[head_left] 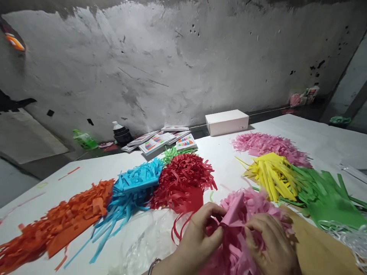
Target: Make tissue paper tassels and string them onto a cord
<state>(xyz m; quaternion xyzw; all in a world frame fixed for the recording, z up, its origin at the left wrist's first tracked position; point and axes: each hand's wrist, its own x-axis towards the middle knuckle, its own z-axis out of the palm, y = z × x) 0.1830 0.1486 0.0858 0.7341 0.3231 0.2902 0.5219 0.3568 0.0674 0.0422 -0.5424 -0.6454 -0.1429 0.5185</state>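
Observation:
Both hands pinch a pink tissue paper tassel [233,214] at the front of the table. My left hand [202,233] has thumb and fingers closed on the left side of its folded top. My right hand [268,240] grips the right side of the same fold, its fingertips partly hidden. Loose pink fringe [237,252] hangs below and behind the hands. Just left of my left hand lie a heap of dark red fringed paper [186,175] and a crumpled clear plastic bag [149,240]. Brown paper [318,244] lies beside my right hand.
Orange fringe [71,214] and blue fringe [137,179] spread leftward. Yellow tassels [272,173], green fringe [329,194], more pink fringe [269,145] and white string [348,238] lie at right. Printed packs [160,141] and a white box [227,122] stand near the wall.

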